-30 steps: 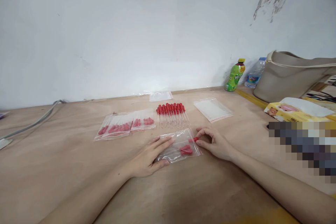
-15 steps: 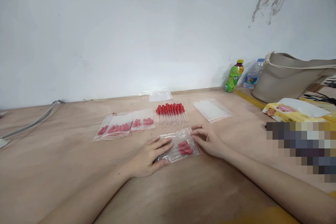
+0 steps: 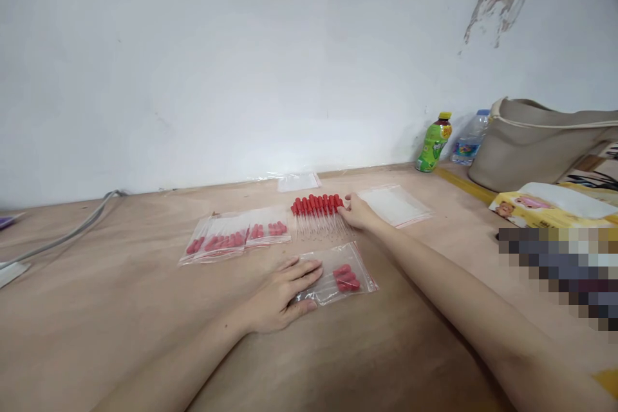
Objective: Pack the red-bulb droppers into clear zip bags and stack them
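Note:
My left hand lies flat with fingers spread on the left end of a clear zip bag that holds three red-capped droppers. My right hand is stretched out to the right end of a row of loose red-capped glass droppers; its fingertips pinch at the rightmost one. Left of the row lie filled zip bags with red-capped droppers inside.
A stack of empty zip bags lies right of my right hand, another empty zip bag by the wall. A green bottle, a water bottle, a beige bag and a yellow pack stand at the right. A grey cable runs at left.
My right hand has left the open end of the front bag and reached forward to the row of loose droppers. The left hand has stayed on the bag.

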Tool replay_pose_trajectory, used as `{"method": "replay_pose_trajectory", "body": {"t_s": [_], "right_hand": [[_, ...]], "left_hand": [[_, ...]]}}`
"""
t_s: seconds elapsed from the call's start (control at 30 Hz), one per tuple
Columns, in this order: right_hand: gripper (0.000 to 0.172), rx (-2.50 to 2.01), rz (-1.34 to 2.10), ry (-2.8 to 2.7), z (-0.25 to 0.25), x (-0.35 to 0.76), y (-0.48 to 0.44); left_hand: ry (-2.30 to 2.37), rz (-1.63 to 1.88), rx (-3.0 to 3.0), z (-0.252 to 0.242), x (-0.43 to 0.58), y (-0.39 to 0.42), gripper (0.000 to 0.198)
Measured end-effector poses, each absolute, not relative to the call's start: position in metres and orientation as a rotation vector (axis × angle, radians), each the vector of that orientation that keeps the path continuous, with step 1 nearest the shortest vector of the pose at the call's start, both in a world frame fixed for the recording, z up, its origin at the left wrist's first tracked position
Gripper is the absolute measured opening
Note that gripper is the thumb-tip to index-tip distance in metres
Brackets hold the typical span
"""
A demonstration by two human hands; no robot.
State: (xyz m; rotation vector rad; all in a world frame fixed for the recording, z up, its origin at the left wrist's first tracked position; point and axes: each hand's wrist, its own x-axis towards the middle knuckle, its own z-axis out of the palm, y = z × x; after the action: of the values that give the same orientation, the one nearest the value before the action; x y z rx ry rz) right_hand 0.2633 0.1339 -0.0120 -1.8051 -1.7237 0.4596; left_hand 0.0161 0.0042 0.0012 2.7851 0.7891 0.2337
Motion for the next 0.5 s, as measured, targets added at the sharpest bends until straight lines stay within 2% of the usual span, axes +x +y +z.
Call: {"method": "replay_pose_trajectory", "body": {"t_s": [0.1, 0.3, 0.5], "right_hand": [[0.042, -1.786, 0.505, -1.747, -0.011, 0.267, 0.133], [0.05, -1.799, 0.622, -1.637, -0.01, 0.282, 0.131], [0.044, -1.686, 0.765, -1.427, -0.01, 0.286, 0.122]], "left_hand": [[0.793, 0.23, 2.782, 0.0, 0.016, 0.004, 0.05], [0.797, 0.22, 2.783, 0.003, 0.017, 0.003, 0.048], [0.813, 0.199, 2.783, 0.005, 0.018, 0.003, 0.048]]}}
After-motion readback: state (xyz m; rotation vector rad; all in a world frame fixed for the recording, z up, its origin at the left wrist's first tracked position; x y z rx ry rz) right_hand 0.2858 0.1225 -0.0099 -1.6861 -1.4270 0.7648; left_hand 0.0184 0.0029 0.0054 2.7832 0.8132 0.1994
